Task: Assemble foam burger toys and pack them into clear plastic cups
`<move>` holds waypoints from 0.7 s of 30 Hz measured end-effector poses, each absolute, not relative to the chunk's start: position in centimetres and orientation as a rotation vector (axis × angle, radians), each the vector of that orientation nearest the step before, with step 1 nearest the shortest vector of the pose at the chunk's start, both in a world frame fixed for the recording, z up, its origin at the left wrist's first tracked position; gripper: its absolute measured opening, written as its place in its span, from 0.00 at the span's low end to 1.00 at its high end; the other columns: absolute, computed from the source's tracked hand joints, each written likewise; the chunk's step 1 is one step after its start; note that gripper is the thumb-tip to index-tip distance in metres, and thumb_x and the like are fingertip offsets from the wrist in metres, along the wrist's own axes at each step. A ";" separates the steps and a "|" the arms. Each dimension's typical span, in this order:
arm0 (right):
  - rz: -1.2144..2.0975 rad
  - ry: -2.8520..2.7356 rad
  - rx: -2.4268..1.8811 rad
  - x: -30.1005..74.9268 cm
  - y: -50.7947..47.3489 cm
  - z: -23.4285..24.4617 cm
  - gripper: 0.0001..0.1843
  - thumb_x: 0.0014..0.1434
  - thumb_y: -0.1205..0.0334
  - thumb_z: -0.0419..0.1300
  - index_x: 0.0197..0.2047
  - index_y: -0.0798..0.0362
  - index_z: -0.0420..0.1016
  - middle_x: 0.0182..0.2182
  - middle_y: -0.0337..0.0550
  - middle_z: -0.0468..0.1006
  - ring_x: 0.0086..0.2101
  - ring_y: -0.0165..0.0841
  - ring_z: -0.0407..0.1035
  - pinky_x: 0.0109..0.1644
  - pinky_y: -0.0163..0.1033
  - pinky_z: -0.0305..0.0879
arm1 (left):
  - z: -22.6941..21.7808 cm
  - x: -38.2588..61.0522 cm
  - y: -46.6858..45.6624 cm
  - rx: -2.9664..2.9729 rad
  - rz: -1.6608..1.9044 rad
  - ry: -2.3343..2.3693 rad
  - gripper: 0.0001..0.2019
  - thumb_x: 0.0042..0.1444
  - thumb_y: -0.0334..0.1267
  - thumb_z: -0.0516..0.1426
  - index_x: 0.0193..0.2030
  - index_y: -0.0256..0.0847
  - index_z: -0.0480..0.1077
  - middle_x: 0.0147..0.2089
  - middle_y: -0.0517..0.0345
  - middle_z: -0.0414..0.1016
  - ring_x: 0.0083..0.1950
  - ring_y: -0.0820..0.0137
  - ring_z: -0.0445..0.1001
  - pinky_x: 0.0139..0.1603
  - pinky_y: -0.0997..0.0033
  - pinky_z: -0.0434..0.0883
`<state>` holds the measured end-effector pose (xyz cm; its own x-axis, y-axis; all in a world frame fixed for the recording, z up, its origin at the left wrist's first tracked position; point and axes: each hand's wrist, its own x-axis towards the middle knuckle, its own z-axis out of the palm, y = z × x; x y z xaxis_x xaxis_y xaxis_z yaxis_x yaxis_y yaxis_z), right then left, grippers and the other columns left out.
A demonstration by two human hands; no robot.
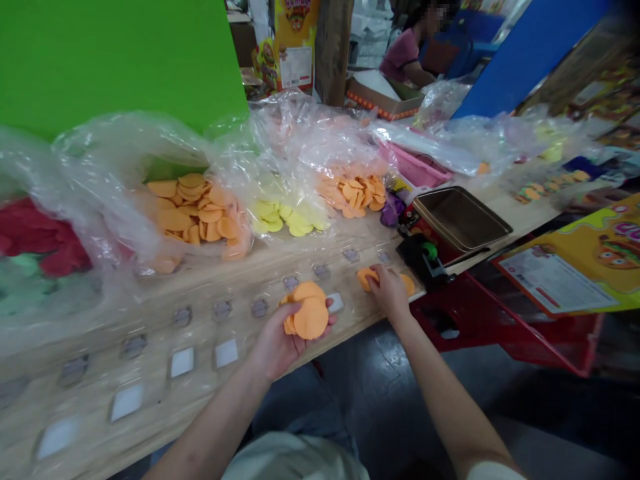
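My left hand (277,343) is closed round a small stack of orange round discs (306,312), held just above the front edge of the wooden table (150,327). My right hand (389,290) reaches further right and presses its fingers down on another orange disc (367,276) lying on the table; a second disc (409,285) peeks out beside it. Two rows of small square pads, grey (222,309) and white (226,353), are set into the tabletop around both hands.
Clear plastic bags hold orange discs (193,210), yellow discs (285,219), smaller orange pieces (356,193) and red material (35,237). A dark metal tray (463,217), a red frame (500,327), printed boxes (575,263) and a green board (115,57) surround them. Another person (410,50) sits behind.
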<state>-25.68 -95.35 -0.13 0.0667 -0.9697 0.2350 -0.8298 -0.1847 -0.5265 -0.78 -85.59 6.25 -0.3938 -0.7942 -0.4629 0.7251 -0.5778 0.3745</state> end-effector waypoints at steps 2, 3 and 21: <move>-0.846 1.849 -2.216 -24.6 -94.5 0.2 0.10 0.54 0.59 0.56 0.39 0.53 0.72 0.40 0.52 0.72 0.43 0.42 0.63 0.47 0.49 0.58 | 6.1 -0.8 -85.4 0.758 -2.114 -0.154 0.19 0.55 0.37 0.52 0.53 0.33 0.62 0.52 0.40 0.69 0.44 0.58 0.75 0.38 0.65 0.74; -0.908 1.852 -2.180 -23.7 -93.8 0.7 0.11 0.54 0.57 0.56 0.40 0.53 0.72 0.42 0.53 0.71 0.44 0.43 0.63 0.48 0.49 0.58 | 6.1 -0.9 -85.4 0.777 -2.129 -0.162 0.19 0.55 0.38 0.53 0.53 0.33 0.62 0.51 0.40 0.70 0.43 0.59 0.75 0.37 0.66 0.74; -0.748 1.498 -1.948 -17.6 -91.5 0.9 0.18 0.52 0.58 0.57 0.46 0.52 0.65 0.30 0.41 0.73 0.31 0.34 0.68 0.35 0.39 0.64 | 5.6 2.8 -83.2 1.143 -1.820 -0.153 0.21 0.44 0.25 0.61 0.46 0.39 0.66 0.48 0.51 0.73 0.46 0.66 0.73 0.42 0.72 0.74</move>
<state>-17.56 -91.47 0.93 0.2179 -0.9718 0.0900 -0.6560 -0.2141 -0.7238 2.75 -83.18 5.56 -0.1149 -0.7633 -0.6357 0.6461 -0.5436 0.5358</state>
